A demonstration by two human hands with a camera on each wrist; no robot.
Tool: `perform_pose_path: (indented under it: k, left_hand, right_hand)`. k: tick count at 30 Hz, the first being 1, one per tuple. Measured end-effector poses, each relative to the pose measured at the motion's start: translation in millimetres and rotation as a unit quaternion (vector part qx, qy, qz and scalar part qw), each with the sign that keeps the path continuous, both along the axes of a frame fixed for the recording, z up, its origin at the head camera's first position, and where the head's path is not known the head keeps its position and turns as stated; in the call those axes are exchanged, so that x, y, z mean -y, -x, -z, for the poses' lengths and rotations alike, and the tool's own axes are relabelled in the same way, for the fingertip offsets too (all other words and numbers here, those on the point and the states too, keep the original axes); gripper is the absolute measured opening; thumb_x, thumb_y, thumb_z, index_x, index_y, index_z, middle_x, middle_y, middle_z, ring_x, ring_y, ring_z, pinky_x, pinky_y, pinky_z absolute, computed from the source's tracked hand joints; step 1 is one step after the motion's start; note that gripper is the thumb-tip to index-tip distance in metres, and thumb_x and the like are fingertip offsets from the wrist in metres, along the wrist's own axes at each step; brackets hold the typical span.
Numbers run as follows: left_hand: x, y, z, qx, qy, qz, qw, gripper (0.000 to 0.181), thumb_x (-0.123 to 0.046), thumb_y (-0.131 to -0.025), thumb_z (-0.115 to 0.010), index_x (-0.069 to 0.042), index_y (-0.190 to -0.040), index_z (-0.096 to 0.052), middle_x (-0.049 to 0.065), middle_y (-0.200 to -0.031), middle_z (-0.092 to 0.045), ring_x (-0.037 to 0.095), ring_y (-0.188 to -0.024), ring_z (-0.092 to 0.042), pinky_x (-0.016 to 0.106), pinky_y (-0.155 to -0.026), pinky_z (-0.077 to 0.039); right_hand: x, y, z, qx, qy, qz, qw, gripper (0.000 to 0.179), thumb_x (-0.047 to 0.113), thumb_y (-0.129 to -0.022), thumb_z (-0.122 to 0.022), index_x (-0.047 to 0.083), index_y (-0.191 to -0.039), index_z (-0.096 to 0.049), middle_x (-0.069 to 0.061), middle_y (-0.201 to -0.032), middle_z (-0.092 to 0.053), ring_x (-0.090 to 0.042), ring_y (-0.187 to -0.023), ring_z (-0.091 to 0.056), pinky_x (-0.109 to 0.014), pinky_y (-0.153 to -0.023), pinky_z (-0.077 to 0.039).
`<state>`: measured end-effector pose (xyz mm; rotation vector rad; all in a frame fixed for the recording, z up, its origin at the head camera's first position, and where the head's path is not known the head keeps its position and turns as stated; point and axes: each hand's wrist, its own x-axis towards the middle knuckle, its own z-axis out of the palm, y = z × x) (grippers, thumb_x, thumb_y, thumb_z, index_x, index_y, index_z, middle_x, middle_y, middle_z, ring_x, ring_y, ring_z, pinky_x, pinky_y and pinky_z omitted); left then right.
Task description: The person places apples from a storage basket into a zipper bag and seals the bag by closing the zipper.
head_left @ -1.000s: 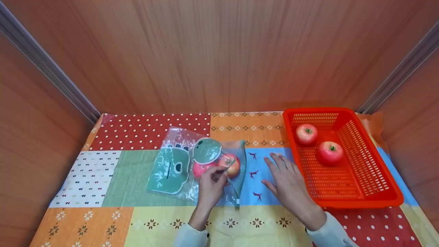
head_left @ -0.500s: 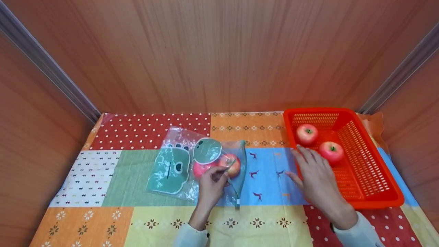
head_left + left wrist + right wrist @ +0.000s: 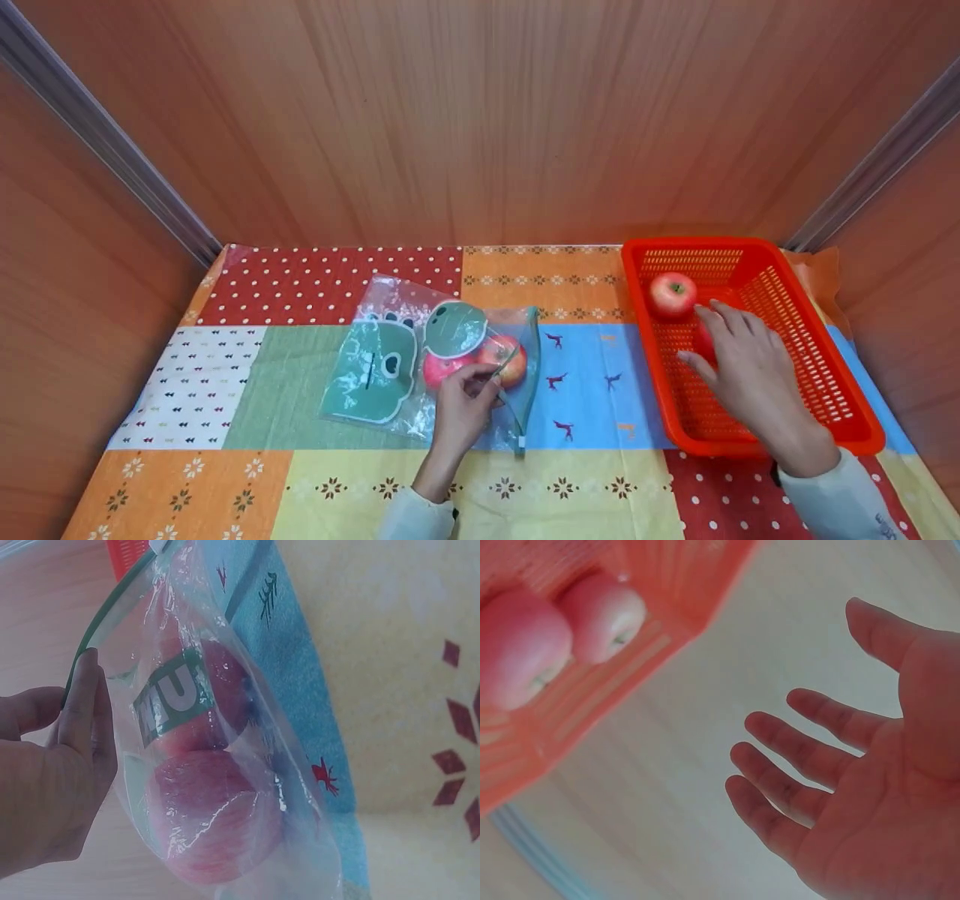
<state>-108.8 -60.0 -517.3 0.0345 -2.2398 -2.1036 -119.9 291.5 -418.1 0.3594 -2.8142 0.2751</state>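
Note:
My left hand (image 3: 463,409) pinches the green-edged mouth of a clear zip bag (image 3: 375,367) printed with a green cartoon animal. Two apples lie inside the bag; one apple (image 3: 214,814) shows through the film in the left wrist view, against the other. My right hand (image 3: 754,367) hangs over the red basket (image 3: 679,435), its fingers spread and holding nothing. Beneath that hand, an apple (image 3: 703,343) in the basket is mostly hidden in the head view. A second basket apple (image 3: 673,295) sits near the back left corner.
A patchwork-print cloth (image 3: 360,487) covers the table. Wood-grain panels (image 3: 480,127) rise at the back and on both sides. The basket stands at the right, close to the side panel, with blue cloth between it and the bag.
My right hand has moved right, from the cloth beside the basket, across its left rim, to over the nearer apple. My left hand and the bag stay in place.

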Motion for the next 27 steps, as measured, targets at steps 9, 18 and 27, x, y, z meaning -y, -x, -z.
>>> perform_pose_path:
  k: [9,18,27]
  left_hand:
    - [1.5,-1.9,-0.9,0.009,-0.002,0.005,0.9999,0.02,0.003,-0.095,-0.07,0.009,-0.115,-0.073,0.023,-0.1,-0.074,0.029,-0.078,-0.073,0.04,-0.068,-0.066]
    - [0.9,-1.6,-0.7,0.006,-0.01,0.002,0.9999,0.02,0.006,-0.094,-0.069,0.01,-0.114,-0.072,0.025,-0.102,-0.074,0.032,-0.078,-0.073,0.043,-0.068,-0.066]
    - [1.6,-0.5,0.7,0.009,0.011,0.001,0.9999,0.019,0.004,-0.096,-0.069,0.008,-0.114,-0.073,0.019,-0.1,-0.074,0.021,-0.075,-0.071,0.033,-0.066,-0.065]
  right_hand:
    - [-23,13.9,1.3,0.036,-0.009,0.017,0.9992,0.074,0.017,-0.084,-0.088,-0.007,-0.145,-0.053,-0.034,-0.144,-0.052,-0.055,-0.125,-0.048,-0.077,-0.101,-0.045]
    - [-39,26.7,5.6,0.063,-0.022,0.025,0.9975,0.075,0.018,-0.083,-0.089,-0.006,-0.144,-0.051,-0.034,-0.144,-0.05,-0.056,-0.123,-0.049,-0.079,-0.1,-0.045]
    - [-52,37.8,12.8,0.076,-0.028,0.019,0.9965,0.072,0.018,-0.083,-0.089,-0.008,-0.139,-0.052,-0.037,-0.139,-0.053,-0.057,-0.118,-0.052,-0.078,-0.097,-0.048]
